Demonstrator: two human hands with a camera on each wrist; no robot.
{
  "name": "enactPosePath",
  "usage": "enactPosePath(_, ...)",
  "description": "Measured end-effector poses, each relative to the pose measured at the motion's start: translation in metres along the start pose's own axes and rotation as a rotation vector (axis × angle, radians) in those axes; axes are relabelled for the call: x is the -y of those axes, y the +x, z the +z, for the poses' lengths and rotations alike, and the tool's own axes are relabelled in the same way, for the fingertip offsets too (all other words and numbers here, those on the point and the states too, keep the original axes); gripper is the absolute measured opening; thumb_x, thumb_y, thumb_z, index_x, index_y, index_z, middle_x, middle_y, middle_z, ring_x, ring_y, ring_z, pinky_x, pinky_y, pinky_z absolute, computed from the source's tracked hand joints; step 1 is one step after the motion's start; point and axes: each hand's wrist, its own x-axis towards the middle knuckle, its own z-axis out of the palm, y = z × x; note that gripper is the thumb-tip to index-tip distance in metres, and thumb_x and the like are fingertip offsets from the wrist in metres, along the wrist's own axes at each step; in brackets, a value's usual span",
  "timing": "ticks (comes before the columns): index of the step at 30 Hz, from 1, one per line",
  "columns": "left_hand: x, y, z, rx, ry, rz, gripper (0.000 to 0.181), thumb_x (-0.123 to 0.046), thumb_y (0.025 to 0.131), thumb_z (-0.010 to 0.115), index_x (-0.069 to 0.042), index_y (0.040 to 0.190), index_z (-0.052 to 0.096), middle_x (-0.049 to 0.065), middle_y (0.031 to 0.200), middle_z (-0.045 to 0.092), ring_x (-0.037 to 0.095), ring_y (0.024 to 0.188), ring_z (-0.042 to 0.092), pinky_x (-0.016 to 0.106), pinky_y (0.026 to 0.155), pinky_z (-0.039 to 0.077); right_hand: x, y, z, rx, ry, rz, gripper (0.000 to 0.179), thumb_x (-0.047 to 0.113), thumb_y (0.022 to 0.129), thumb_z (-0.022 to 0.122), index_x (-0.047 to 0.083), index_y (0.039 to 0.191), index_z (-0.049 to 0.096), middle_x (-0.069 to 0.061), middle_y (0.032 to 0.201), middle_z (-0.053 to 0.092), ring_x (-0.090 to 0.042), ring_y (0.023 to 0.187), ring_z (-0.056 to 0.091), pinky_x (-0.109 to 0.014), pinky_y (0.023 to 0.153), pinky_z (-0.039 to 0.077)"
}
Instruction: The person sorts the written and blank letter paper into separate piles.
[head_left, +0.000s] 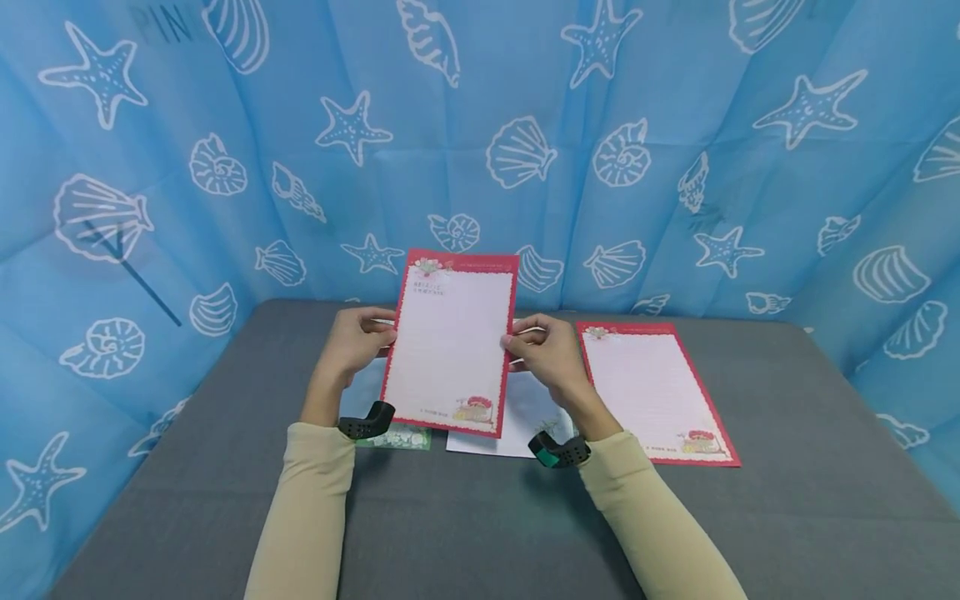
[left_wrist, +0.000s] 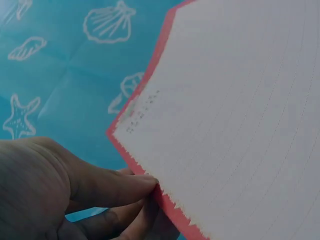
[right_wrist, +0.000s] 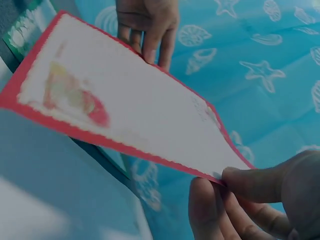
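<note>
A red-bordered sheet of letter paper (head_left: 453,346) is held up above the table, its face toward the head camera. Faint lines cross it, small writing sits at the top left, and a coloured drawing fills the bottom right corner. My left hand (head_left: 356,343) pinches the left edge between thumb and fingers; the left wrist view shows the thumb (left_wrist: 120,187) on the front. At the opposite edge my right hand (head_left: 551,354) pinches the paper, with its thumb (right_wrist: 255,184) on the printed side. Parts of the fingers are hidden behind the sheet.
Another red-bordered sheet (head_left: 652,392) lies on the grey table (head_left: 450,525) at right. Beneath the raised paper are a white sheet (head_left: 487,443) and a green-edged sheet (head_left: 408,437), both partly covered. A blue seashell-print curtain (head_left: 480,108) hangs behind the table.
</note>
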Motion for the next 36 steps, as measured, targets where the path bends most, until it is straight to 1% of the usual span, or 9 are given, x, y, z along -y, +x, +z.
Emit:
enactPosePath(5,0.01,0.001,-0.012,-0.049,0.044,-0.047,0.035,0.0,0.1,0.056,0.005,0.135,0.06,0.027,0.116,0.062,0.036,0.102,0.065,0.05,0.093,0.053,-0.005,0.004,0.026,-0.014,-0.024,0.068,0.018,0.001,0.091,0.073,-0.007,0.105,0.064,-0.02,0.086,0.073,-0.018,0.059,0.069,-0.04,0.067,0.061)
enactPosePath(10,0.016,0.0,-0.02,-0.088,0.101,-0.117,0.036,0.001,0.099,0.052,0.005,0.134,0.061,0.024,0.112,0.063,0.027,0.089,0.062,0.047,0.082,0.054,-0.011,0.011,0.048,-0.035,-0.065,0.097,0.016,0.002,0.09,0.076,-0.004,0.1,0.066,-0.017,0.084,0.073,-0.019,0.059,0.07,-0.044,0.068,0.06)
enactPosePath(16,0.023,0.0,-0.028,-0.151,0.181,-0.184,0.041,0.003,0.092,0.048,0.006,0.13,0.064,0.024,0.108,0.063,0.021,0.07,0.05,0.032,0.057,0.041,-0.019,0.017,0.072,-0.058,-0.157,0.114,0.014,0.004,0.089,0.077,-0.003,0.095,0.067,-0.014,0.077,0.072,-0.022,0.06,0.072,-0.04,0.063,0.06)
enactPosePath(21,0.029,0.001,-0.03,-0.194,0.231,-0.27,0.042,0.003,0.089,0.046,0.004,0.126,0.066,0.026,0.117,0.061,0.024,0.069,0.043,0.032,0.053,0.036,-0.023,0.021,0.089,-0.058,-0.296,0.122,0.01,0.004,0.087,0.077,-0.002,0.089,0.07,-0.01,0.07,0.071,-0.021,0.055,0.071,-0.03,0.052,0.056)
enactPosePath(26,0.035,0.004,-0.03,-0.237,0.281,-0.32,0.04,0.003,0.087,0.047,0.004,0.119,0.07,0.029,0.129,0.058,0.033,0.092,0.049,0.036,0.06,0.042,-0.023,0.025,0.098,-0.013,-0.419,0.154,0.006,0.003,0.086,0.076,-0.001,0.086,0.073,-0.008,0.067,0.069,-0.016,0.053,0.07,-0.027,0.052,0.055)
enactPosePath(28,0.037,0.003,-0.03,-0.25,0.325,-0.322,0.038,0.0,0.087,0.048,0.004,0.117,0.072,0.029,0.129,0.059,0.037,0.105,0.051,0.041,0.068,0.048,-0.022,0.025,0.1,0.019,-0.48,0.159,0.006,0.005,0.086,0.075,0.0,0.083,0.072,-0.007,0.066,0.068,-0.015,0.052,0.069,-0.026,0.052,0.054)
enactPosePath(30,0.038,0.002,-0.03,-0.248,0.356,-0.33,0.038,-0.002,0.088,0.048,0.003,0.116,0.072,0.028,0.128,0.06,0.04,0.111,0.053,0.048,0.077,0.051,-0.022,0.025,0.102,0.05,-0.536,0.161,0.012,0.006,0.086,0.073,0.004,0.075,0.07,-0.005,0.062,0.067,-0.014,0.051,0.068,-0.025,0.05,0.05)
enactPosePath(34,0.039,0.0,-0.032,-0.23,0.435,-0.35,0.036,-0.008,0.091,0.049,0.003,0.116,0.072,0.028,0.127,0.062,0.044,0.116,0.056,0.057,0.091,0.049,-0.02,0.026,0.103,0.104,-0.605,0.173,0.034,0.007,0.084,0.069,0.012,0.054,0.056,-0.003,0.052,0.063,-0.013,0.046,0.061,-0.026,0.043,0.035)
enactPosePath(36,0.038,-0.001,-0.032,-0.204,0.473,-0.376,0.03,-0.009,0.091,0.05,0.003,0.107,0.073,0.026,0.119,0.064,0.043,0.109,0.058,0.057,0.091,0.048,-0.021,0.027,0.103,0.129,-0.618,0.182,0.041,0.007,0.084,0.068,0.014,0.047,0.05,-0.001,0.046,0.06,-0.012,0.043,0.056,-0.026,0.041,0.032)
